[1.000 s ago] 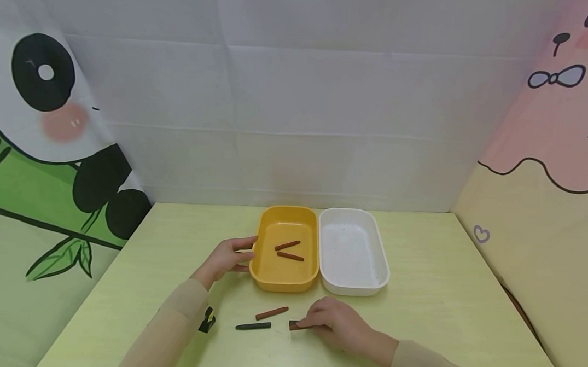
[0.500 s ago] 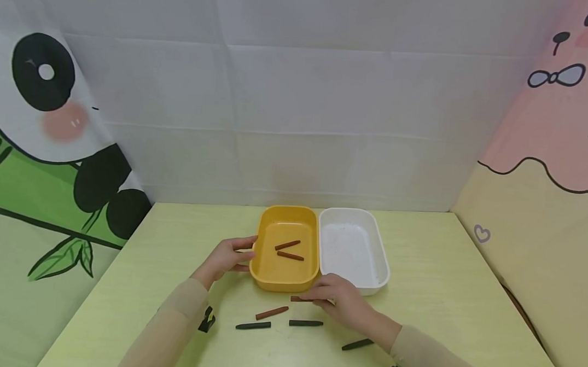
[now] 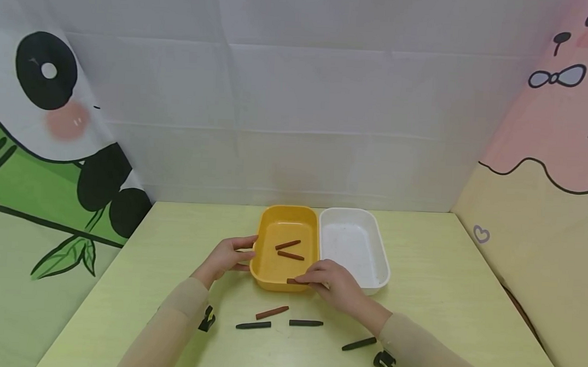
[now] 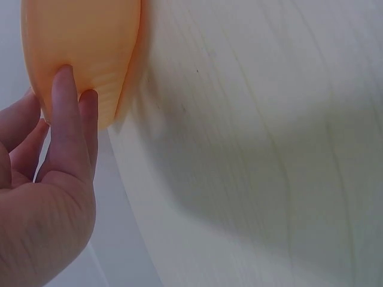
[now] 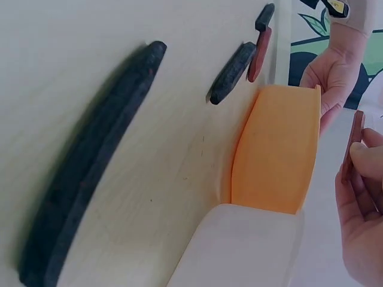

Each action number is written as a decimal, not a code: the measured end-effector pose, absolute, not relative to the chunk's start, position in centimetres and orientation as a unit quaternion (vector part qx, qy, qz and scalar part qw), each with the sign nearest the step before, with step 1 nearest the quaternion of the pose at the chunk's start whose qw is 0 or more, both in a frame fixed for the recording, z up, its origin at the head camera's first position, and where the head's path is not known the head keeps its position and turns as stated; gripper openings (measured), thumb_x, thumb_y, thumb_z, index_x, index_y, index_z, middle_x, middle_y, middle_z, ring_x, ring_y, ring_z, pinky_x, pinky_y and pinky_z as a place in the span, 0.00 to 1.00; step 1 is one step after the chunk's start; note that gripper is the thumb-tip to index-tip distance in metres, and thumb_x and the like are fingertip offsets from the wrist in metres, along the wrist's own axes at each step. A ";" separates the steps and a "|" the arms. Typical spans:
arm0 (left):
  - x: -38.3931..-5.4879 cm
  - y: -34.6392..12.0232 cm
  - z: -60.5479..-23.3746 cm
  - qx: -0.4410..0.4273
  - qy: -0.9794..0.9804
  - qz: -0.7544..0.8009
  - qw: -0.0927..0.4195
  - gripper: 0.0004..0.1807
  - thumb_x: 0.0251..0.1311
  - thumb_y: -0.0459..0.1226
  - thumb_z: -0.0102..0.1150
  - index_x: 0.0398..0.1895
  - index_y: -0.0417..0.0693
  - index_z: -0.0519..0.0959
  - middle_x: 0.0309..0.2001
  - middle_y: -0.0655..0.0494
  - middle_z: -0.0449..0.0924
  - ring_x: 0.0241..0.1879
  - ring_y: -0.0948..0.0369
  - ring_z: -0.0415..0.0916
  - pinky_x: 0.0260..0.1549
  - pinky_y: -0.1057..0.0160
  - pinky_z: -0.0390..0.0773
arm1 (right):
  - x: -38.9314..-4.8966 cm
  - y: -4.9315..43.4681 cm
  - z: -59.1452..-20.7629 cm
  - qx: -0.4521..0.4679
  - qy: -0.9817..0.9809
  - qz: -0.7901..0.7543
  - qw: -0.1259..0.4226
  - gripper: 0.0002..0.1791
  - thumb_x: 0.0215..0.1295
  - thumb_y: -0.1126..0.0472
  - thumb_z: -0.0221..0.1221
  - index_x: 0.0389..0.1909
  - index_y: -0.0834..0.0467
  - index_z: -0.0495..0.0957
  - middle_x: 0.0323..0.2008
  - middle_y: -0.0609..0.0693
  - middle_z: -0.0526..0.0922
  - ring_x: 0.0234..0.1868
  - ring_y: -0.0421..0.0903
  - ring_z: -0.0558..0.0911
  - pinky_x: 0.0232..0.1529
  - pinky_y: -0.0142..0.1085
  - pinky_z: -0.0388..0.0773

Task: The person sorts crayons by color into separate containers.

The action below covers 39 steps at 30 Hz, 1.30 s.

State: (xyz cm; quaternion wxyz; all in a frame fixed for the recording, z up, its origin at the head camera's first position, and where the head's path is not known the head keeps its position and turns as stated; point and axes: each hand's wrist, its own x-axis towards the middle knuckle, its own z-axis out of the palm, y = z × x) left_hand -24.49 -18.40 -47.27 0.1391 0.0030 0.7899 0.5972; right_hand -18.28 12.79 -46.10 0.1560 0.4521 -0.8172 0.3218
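A brown crayon is pinched between the thumb and fingers of my right hand, over the near edge of the yellow tray. Inside that tray lie two brown crayons. My left hand touches the tray's left side, its fingers fairly straight against the outer wall in the left wrist view. On the table in front, another brown crayon lies close to a black crayon. A second black crayon and a third black crayon lie farther right.
A white tray stands right beside the yellow one, with the right hand overlapping its near left corner. Both stand on a pale yellow table before a white cloth backdrop. Printed cartoon panels border the left and right.
My right hand has lifted the brown crayon off the table and carried it forward to the yellow tray, uncovering the black crayons on the right. The left hand has stayed in place.
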 end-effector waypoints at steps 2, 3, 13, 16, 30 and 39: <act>-24.5 -18.4 -47.3 0.002 0.789 0.598 0.140 0.28 0.68 0.27 0.57 0.71 0.39 0.67 0.70 0.39 0.64 0.56 0.43 0.77 0.39 0.55 0.86 | -18.6 12.5 -46.0 0.444 -0.821 0.324 0.155 0.18 0.55 0.72 0.70 0.45 0.52 0.88 0.37 0.44 0.84 0.39 0.42 0.79 0.42 0.32 0.79; -24.5 -18.4 -47.3 0.004 0.789 0.598 0.140 0.28 0.68 0.27 0.57 0.71 0.38 0.67 0.70 0.38 0.64 0.56 0.43 0.77 0.39 0.55 0.86 | -18.8 12.4 -46.0 0.443 -0.821 0.324 0.157 0.17 0.55 0.72 0.70 0.44 0.52 0.88 0.37 0.45 0.84 0.39 0.43 0.79 0.42 0.33 0.79; -24.6 -18.4 -47.3 -0.003 0.791 0.597 0.137 0.28 0.68 0.27 0.57 0.71 0.39 0.67 0.69 0.38 0.65 0.53 0.45 0.79 0.38 0.55 0.86 | -20.3 11.0 -45.4 0.410 -0.847 0.313 0.130 0.16 0.58 0.70 0.69 0.45 0.50 0.89 0.38 0.44 0.83 0.40 0.43 0.78 0.44 0.35 0.79; -24.6 -18.4 -47.3 -0.001 0.791 0.597 0.137 0.28 0.68 0.27 0.57 0.71 0.39 0.67 0.69 0.37 0.65 0.52 0.45 0.79 0.38 0.55 0.86 | -20.8 10.6 -45.1 0.407 -0.850 0.311 0.121 0.16 0.59 0.70 0.68 0.45 0.50 0.89 0.38 0.44 0.83 0.40 0.43 0.79 0.44 0.35 0.79; -24.6 -18.6 -47.2 0.009 0.788 0.600 0.141 0.28 0.68 0.27 0.56 0.71 0.39 0.67 0.70 0.37 0.64 0.54 0.43 0.78 0.39 0.54 0.86 | -23.9 8.6 -43.9 0.389 -0.861 0.309 0.105 0.14 0.61 0.70 0.66 0.45 0.53 0.88 0.39 0.46 0.84 0.41 0.45 0.81 0.46 0.38 0.80; -24.8 -18.6 -47.3 0.004 0.790 0.596 0.143 0.28 0.68 0.27 0.57 0.71 0.38 0.67 0.69 0.37 0.66 0.54 0.43 0.78 0.39 0.55 0.86 | -25.8 7.6 -43.8 0.366 -0.882 0.290 0.071 0.13 0.65 0.70 0.63 0.46 0.52 0.88 0.40 0.45 0.85 0.44 0.45 0.81 0.51 0.38 0.80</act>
